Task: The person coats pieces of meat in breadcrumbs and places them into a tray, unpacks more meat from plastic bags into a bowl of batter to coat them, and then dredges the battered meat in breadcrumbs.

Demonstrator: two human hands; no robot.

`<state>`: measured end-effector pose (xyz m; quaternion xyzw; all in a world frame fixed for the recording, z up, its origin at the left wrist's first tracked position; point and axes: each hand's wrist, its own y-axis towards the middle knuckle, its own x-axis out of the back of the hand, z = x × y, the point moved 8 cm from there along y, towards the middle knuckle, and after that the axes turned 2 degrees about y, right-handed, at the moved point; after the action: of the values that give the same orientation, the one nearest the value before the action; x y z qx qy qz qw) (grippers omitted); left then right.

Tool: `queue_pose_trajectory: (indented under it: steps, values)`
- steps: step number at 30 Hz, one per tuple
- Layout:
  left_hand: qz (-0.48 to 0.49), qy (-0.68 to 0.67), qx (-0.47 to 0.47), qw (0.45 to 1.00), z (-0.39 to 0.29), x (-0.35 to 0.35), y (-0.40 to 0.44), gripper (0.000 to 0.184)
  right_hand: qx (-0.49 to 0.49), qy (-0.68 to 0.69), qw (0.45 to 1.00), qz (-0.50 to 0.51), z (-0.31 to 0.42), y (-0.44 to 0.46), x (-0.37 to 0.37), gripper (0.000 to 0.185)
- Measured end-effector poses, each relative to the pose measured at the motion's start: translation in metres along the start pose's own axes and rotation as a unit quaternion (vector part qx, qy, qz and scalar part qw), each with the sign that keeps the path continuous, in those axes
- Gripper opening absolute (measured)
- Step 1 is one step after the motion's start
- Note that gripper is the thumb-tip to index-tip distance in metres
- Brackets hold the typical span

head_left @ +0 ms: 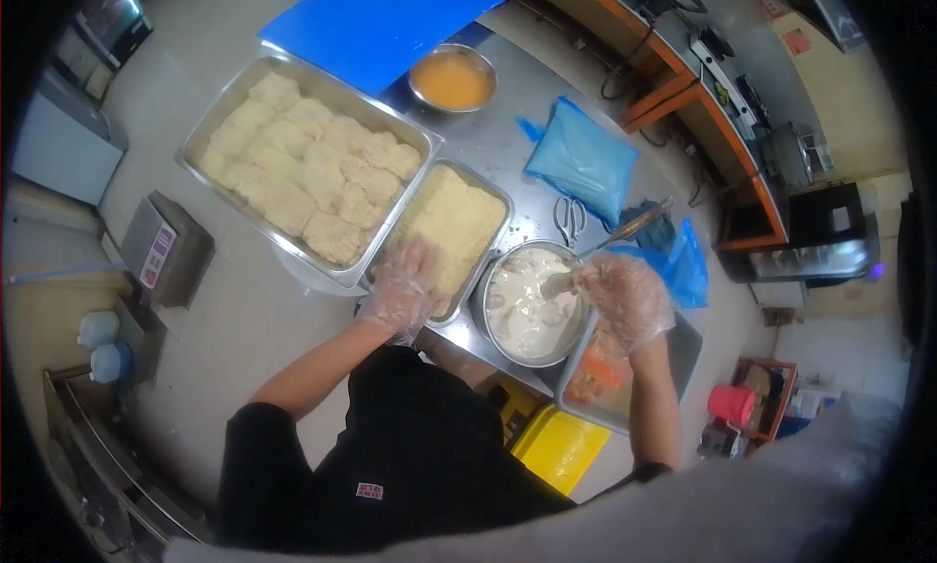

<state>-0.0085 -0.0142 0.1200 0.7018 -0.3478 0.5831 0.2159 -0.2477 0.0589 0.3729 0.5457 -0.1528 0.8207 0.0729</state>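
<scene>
My left hand (405, 288), in a clear plastic glove, lies with fingers stretched over the near end of a metal tray (508, 212) of pale breadcrumbs (451, 221). To its right stands a round metal bowl (480, 314) of white batter (527, 314) with lumps in it. My right hand (630, 295), gloved too, is above the bowl's right side. Its fingers are closed on a batter-coated piece (558, 285), whose kind I cannot make out. A utensil with a wooden handle (639, 221) leans on the bowl's far rim, its lower end hidden.
A large metal tray (200, 134) of breaded pieces (303, 163) stands left. Behind are a blue board (381, 26), a bowl of orange liquid (452, 80), a blue bag (583, 158) and scissors (569, 220). A grey tub (683, 358) sits under my right hand; a scale (166, 251) stands far left.
</scene>
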Motion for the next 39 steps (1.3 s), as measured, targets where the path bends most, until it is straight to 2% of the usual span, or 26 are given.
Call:
queue_pose_trajectory:
  steps: [4, 8, 12, 13, 16, 17, 19, 22, 25, 28, 31, 34, 37, 39]
  values:
    - [-0.036, -0.081, 0.081, 0.993, 0.017, 0.001, -0.001, 0.105, 0.035, -0.039, 0.998, -0.03, 0.028, 0.034, 0.014, 0.029]
    - [-0.053, -0.117, 0.11, 0.986, 0.025, -0.004, 0.003, 0.117, 0.056, -0.051, 0.997, -0.019, 0.064, 0.066, 0.001, 0.032]
    - [-0.045, -0.15, 0.153, 0.976, 0.032, -0.017, 0.009, 0.129, 0.042, -0.058, 0.997, 0.034, 0.069, 0.098, -0.084, 0.038]
    - [-0.041, -0.158, 0.165, 0.973, 0.033, -0.018, 0.011, 0.132, 0.08, -0.061, 0.992, 0.075, 0.065, 0.103, -0.128, 0.038]
    - [0.036, -0.22, 0.236, 0.946, 0.038, -0.018, 0.016, 0.136, 0.128, -0.077, 0.982, 0.114, 0.065, 0.093, -0.164, 0.038]
    - [0.062, -0.207, 0.241, 0.946, 0.036, -0.007, 0.017, 0.135, 0.136, -0.085, 0.98, 0.114, 0.067, 0.088, -0.167, 0.037]
    - [0.12, -0.184, 0.251, 0.943, 0.027, 0.018, 0.014, 0.134, 0.107, 0.004, 0.992, 0.073, 0.051, 0.079, -0.147, 0.038]
    - [0.12, -0.061, 0.229, 0.964, 0.015, 0.025, 0.018, 0.13, 0.063, 0.084, 0.994, 0.037, 0.016, 0.058, -0.108, 0.037]
    - [0.047, -0.028, 0.19, 0.98, 0.038, -0.055, 0.035, 0.11, 0.029, 0.118, 0.993, 0.008, -0.027, 0.04, -0.099, 0.039]
    - [0.081, -0.249, 0.236, 0.936, 0.073, -0.098, 0.04, 0.086, -0.008, 0.136, 0.991, 0.004, -0.055, 0.02, -0.106, 0.042]
    - [0.111, -0.281, 0.288, 0.909, 0.072, -0.057, 0.043, 0.077, -0.054, 0.166, 0.985, 0.012, -0.072, 0.006, -0.111, 0.045]
    - [0.044, -0.35, 0.291, 0.889, 0.048, 0.009, 0.049, 0.078, -0.083, 0.187, 0.979, 0.022, -0.08, 0.001, -0.115, 0.045]
    - [-0.075, -0.239, 0.199, 0.947, 0.029, 0.033, 0.051, 0.074, -0.083, 0.206, 0.975, 0.025, -0.09, -0.001, -0.123, 0.045]
    - [-0.008, -0.106, 0.179, 0.978, 0.021, 0.009, 0.034, 0.074, -0.083, 0.21, 0.974, 0.024, -0.092, -0.001, -0.122, 0.045]
